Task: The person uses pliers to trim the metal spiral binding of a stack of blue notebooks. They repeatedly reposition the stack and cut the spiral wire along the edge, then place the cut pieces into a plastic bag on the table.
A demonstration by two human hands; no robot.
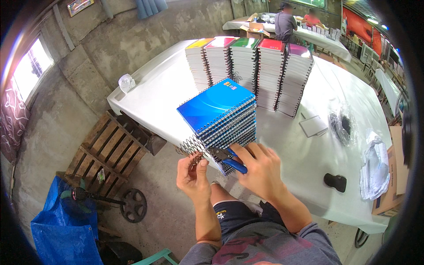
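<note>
Pinched in my left hand point(193, 177) is a dark spiral binding wire point(190, 145), its loops springing up above the fingers. My right hand point(259, 170) grips blue-handled pliers point(235, 166), whose dark jaws point left, close to the wire. Whether the jaws touch the wire I cannot tell. Just beyond both hands stands a tall stack of spiral notebooks point(218, 104) with a shiny blue cover on top. Their coiled edges face me, and the pliers partly hide the lower ones.
Several tall notebook stacks point(268, 75) line the white table point(159, 75) behind. To the right lie a notepad point(313, 126), bagged dark coils point(344, 123), a black object point(335, 182) and a cardboard box point(391, 194). A wooden pallet point(108, 154) leans left. Two people sit far back.
</note>
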